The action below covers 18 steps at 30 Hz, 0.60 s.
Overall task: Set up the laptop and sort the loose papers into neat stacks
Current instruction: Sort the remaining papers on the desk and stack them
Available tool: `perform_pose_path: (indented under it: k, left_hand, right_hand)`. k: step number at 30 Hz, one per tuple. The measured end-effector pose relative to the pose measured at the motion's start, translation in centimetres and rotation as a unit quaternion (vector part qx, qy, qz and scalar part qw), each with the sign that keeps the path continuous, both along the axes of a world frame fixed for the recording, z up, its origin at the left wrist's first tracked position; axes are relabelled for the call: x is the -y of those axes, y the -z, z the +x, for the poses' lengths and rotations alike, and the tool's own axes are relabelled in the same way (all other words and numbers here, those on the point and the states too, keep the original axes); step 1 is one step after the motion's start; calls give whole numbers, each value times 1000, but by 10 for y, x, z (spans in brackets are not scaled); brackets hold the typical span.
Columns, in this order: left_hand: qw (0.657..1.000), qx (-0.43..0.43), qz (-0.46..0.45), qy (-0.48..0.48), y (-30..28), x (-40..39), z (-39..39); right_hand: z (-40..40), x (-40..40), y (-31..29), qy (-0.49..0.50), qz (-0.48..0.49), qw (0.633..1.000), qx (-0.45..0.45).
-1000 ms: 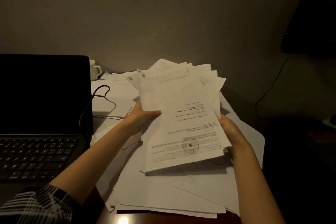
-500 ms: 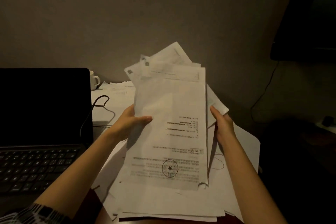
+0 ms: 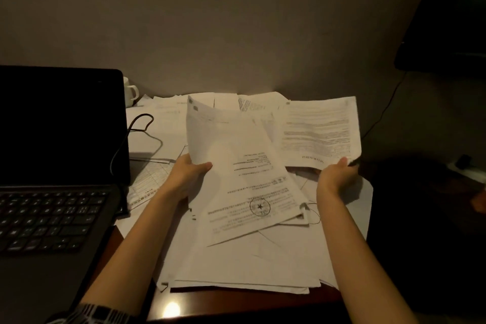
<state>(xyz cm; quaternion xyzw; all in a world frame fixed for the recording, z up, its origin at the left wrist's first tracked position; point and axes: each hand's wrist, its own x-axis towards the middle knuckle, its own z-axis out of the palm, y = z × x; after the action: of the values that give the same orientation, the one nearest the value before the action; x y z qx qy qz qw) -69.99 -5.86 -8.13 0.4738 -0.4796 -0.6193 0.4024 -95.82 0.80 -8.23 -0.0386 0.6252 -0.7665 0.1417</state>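
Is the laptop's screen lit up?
No, the laptop is open, but its screen is completely black beside the papers.

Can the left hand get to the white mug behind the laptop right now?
Probably not. The left hand grips the stamped sheet, so it is occupied, and the open laptop screen stands in front of the mug, hiding most of it. It would have to put the sheet down first.
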Motion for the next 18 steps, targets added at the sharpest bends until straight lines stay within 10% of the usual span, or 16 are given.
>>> perform_pose_path:
  k: [8, 12, 18]
  left_hand:
    - [997, 68, 5, -25, 6, 9, -1]
    - [998, 17, 61, -16, 3, 5, 0]
    - [996, -78, 44, 27, 3, 2, -2]
  right_hand:
    - [6, 1, -6, -105, -170, 968, 151]
    - [25, 6, 11, -258, 21, 966, 25]
    - [41, -13, -5, -465, 138, 868, -102]
